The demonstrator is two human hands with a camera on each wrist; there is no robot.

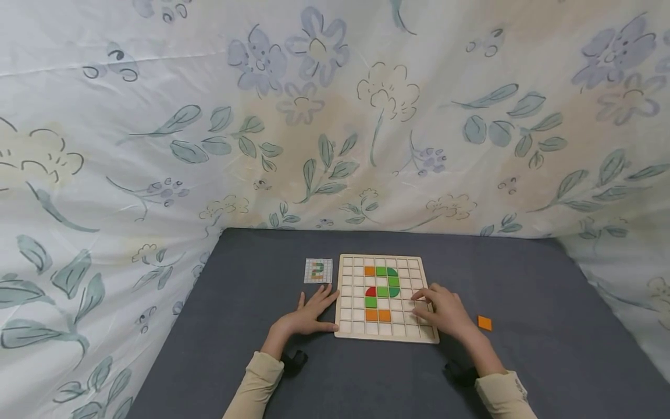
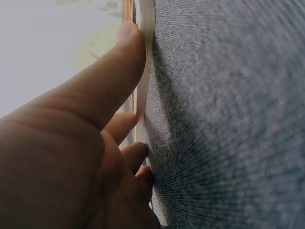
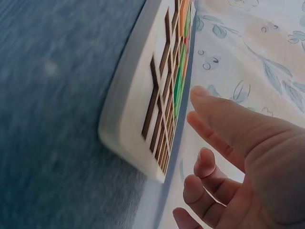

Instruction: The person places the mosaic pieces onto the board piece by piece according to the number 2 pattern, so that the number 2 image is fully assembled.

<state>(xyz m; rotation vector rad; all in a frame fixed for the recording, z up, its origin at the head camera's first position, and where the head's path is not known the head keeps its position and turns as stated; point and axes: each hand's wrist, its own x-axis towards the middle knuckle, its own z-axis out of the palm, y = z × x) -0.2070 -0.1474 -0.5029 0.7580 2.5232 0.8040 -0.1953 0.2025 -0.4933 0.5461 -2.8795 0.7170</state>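
Note:
A pale wooden grid board (image 1: 384,337) lies on the dark table, with several orange, green and red tiles (image 1: 382,291) set in its cells in the shape of a 2. Against the board's left edge rests my left hand (image 1: 307,317), fingers spread; the left wrist view shows its thumb (image 2: 119,67) touching the rim. Over the right side of the board hovers my right hand (image 1: 446,309), its fingers loosely bent and apart. Nothing is between its thumb and fingers (image 3: 205,162) in the right wrist view. One loose orange tile (image 1: 484,323) lies to the right of that hand.
A small card (image 1: 318,271) printed with a grid and a coloured 2 lies left of the board's upper corner. Dark cloth covers the table (image 1: 366,384). Behind it and at the sides hangs a flowered curtain (image 1: 335,116). Both wrists wear black straps (image 1: 294,363).

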